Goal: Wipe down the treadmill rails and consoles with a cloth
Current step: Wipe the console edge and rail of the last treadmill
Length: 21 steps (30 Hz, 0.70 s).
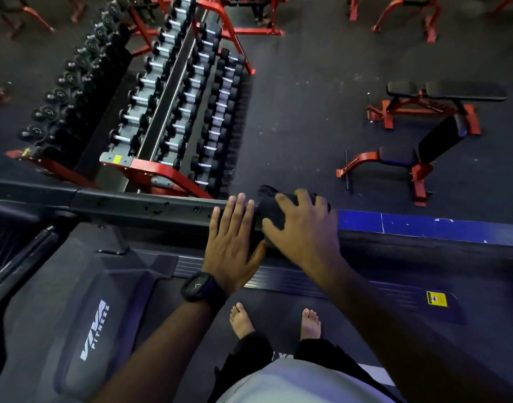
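Observation:
A dark treadmill rail (139, 206) runs across the middle of the view, speckled with small droplets. My left hand (232, 242) lies flat on the rail with straight fingers, a black watch on its wrist. Just to its right, my right hand (304, 228) grips a bunched black cloth (271, 209) and presses it onto the rail. The two hands are side by side, nearly touching. The rail's right end is hidden under the cloth and hand.
A grey motor cover (89, 330) with a logo lies lower left, next to the treadmill belt where my bare feet (243, 321) stand. Beyond the rail stand a red dumbbell rack (174, 106) and a red bench (418, 141). A blue ledge (424, 225) runs right.

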{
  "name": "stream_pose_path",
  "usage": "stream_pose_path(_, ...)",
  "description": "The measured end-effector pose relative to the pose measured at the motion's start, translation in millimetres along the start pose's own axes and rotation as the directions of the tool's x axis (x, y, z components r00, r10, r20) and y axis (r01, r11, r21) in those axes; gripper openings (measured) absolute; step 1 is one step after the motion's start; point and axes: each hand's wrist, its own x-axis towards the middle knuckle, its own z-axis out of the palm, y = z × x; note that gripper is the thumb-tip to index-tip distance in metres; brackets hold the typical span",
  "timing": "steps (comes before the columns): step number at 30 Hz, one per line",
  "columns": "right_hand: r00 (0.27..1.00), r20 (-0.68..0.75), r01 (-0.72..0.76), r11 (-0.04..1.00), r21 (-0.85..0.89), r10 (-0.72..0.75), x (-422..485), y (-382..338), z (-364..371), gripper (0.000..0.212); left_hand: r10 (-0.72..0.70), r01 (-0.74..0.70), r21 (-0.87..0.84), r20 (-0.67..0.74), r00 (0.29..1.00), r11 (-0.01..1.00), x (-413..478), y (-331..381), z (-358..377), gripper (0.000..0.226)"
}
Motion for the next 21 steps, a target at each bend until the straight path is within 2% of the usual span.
stream_pose_path(1,0.999,-0.037,0.028,0.999,-0.016,-0.028,0,0,2,0.068,0.005,-0.005,0.009,0.001,1.0,1.0,1,-1,0,0.074)
stream_pose_path(2,1.0,-0.013,0.018,1.0,0.014,-0.018,10,0,-1,0.069,0.003,-0.003,0.012,0.003,1.0,1.0,2,-1,0,0.074)
stream_pose_path(5,0.967,0.249,-0.086,0.985,0.147,0.048,52,-2,-16,0.07,-0.024,0.024,-0.011,0.013,1.0,1.0,1,0,-2,0.075)
stream_pose_path(6,0.959,0.275,-0.112,0.981,0.158,0.065,56,-5,-16,0.068,-0.034,0.034,-0.011,0.018,0.999,0.999,0,1,-2,0.075)
stream_pose_path(7,0.964,0.255,-0.118,0.983,0.139,0.08,50,-7,-13,0.067,-0.044,0.044,-0.01,0.023,0.999,0.999,-2,2,-1,0.075)
stream_pose_path(9,0.997,0.053,-0.059,0.998,0.019,0.058,19,-14,-1,0.064,-0.061,0.061,-0.005,0.03,0.998,0.998,-6,-1,-1,0.076)
stream_pose_path(11,0.994,-0.105,-0.005,0.997,-0.075,-0.003,-7,-19,10,0.064,-0.066,0.066,0.0,0.034,0.997,0.998,-9,-5,0,0.077)
stream_pose_path(12,0.995,-0.099,0.024,0.998,-0.062,-0.03,-3,-19,9,0.064,-0.066,0.066,0.005,0.033,0.997,0.998,-10,-6,-1,0.077)
stream_pose_path(13,0.998,-0.05,0.036,0.999,-0.008,-0.036,10,-20,2,0.063,-0.066,0.065,0.012,0.034,0.997,0.998,-10,-7,-2,0.077)
stream_pose_path(15,0.987,0.161,-0.025,0.991,0.128,0.004,44,-19,-11,0.062,-0.069,0.069,0.022,0.041,0.997,0.997,-10,-8,-3,0.078)
stream_pose_path(17,0.972,0.234,-0.067,0.986,0.152,0.03,55,-21,-12,0.062,-0.069,0.068,0.02,0.046,0.997,0.997,-12,-9,-4,0.078)
stream_pose_path(18,0.984,0.177,-0.048,0.993,0.112,0.028,46,-23,-8,0.062,-0.069,0.068,0.012,0.045,0.997,0.998,-13,-10,-4,0.078)
stream_pose_path(19,0.998,0.057,-0.016,0.998,0.055,0.013,31,-25,-2,0.062,-0.07,0.07,0.001,0.043,0.997,0.998,-13,-11,-4,0.078)
stream_pose_path(21,0.994,-0.097,0.036,0.997,-0.064,-0.043,0,-29,8,0.065,-0.069,0.07,-0.014,0.038,0.997,0.997,-13,-15,-4,0.078)
